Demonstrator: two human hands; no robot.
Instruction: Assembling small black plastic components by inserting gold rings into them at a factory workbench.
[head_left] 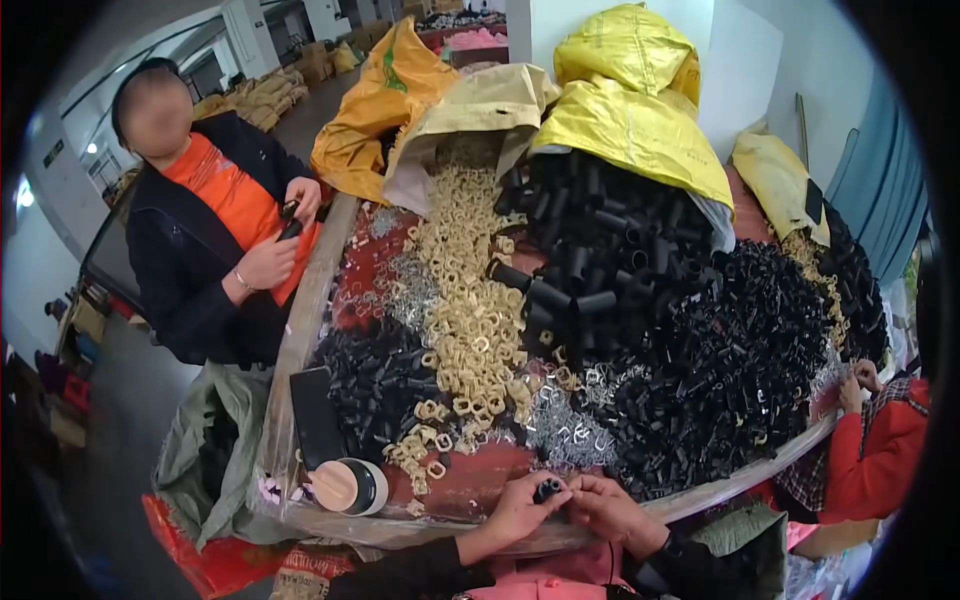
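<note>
Your left hand (518, 512): at the near edge of the table (470, 485), your forearm coming in from below, fingers curled and pinching a small black plastic tube (547, 490).
Your right hand (612, 508): pressed up against the left, fingers bent, closed on the same tube from the other side.
Near left corner: a round wooden-topped lid (345, 485) beside a flat black phone (316, 415).
Middle: a heap of cream plastic rings (470, 310), silver metal clips (565, 425) and a mound of short black fittings (740, 360).
Far edge: long black tubes (590, 240) spilling from a yellow sack (640, 120).
Left side: a person in an orange top (215, 200).
</note>
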